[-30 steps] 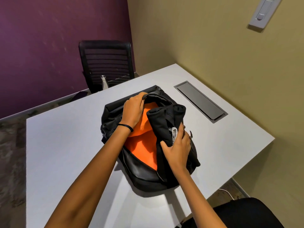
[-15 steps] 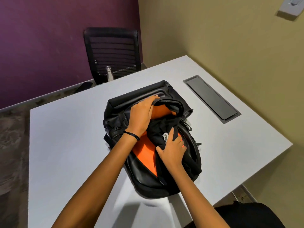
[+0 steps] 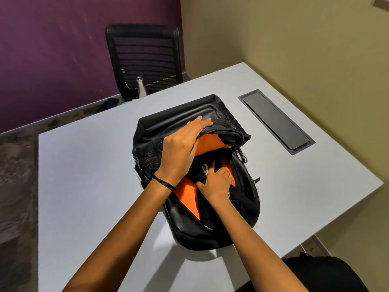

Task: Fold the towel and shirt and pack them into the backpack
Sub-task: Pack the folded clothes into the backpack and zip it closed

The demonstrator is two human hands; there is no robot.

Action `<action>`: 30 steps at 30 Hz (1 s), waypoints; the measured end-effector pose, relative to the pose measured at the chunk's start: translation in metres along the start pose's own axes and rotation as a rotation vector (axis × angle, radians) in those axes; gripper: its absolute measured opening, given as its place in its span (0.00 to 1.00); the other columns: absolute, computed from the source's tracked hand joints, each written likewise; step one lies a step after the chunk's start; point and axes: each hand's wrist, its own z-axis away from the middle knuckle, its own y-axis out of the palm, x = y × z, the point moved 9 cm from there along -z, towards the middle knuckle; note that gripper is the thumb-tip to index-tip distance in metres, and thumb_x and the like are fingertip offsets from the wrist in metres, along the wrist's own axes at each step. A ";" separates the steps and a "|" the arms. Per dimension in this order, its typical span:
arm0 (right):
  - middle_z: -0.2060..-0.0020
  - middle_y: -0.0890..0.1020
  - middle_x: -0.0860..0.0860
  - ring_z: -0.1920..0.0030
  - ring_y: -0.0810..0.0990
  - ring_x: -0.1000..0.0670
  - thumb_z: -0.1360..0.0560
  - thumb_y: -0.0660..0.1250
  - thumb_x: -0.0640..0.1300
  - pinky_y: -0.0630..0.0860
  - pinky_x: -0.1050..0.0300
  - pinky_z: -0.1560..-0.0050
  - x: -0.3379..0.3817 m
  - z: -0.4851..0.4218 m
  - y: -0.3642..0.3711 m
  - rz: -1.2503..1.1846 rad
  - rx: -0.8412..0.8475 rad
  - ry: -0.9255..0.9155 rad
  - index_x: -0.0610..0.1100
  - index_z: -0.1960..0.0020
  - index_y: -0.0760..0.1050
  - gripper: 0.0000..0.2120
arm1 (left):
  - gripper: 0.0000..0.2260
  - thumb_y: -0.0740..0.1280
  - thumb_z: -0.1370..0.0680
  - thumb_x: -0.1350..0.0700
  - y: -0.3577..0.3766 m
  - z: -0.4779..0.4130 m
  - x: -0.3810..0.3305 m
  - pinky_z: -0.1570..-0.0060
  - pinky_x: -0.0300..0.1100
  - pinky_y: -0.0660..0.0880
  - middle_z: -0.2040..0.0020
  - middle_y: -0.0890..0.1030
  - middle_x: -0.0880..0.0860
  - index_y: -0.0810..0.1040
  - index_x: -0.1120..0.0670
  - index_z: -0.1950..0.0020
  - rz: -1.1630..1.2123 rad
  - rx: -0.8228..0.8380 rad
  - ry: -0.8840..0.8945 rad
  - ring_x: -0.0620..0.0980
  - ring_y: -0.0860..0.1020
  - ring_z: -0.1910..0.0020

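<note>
I see the left hand [image 3: 181,148] arched over the upper flap of the backpack [image 3: 189,114], fingers curled round the flap's edge and holding it raised, with a thin black band at the wrist. The right hand [image 3: 216,183] reaches into the opening, fingers straight and spread, pressing flat on the soft black shirt [image 3: 197,172] without gripping it. The shirt sits inside against bright orange lining. The backpack's shell is smooth, black and leather-like, and it lies flat on the pale grey table [image 3: 84,175].
</note>
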 end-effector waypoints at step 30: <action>0.29 0.65 0.43 0.28 0.63 0.45 0.23 0.49 0.37 0.57 0.53 0.27 -0.008 0.052 0.003 -0.076 -0.302 -0.782 0.42 0.27 0.61 0.25 | 0.17 0.57 0.24 0.62 0.003 0.013 0.014 0.40 0.40 0.72 0.41 0.80 0.55 0.78 0.57 0.39 0.011 0.076 -0.030 0.50 0.77 0.40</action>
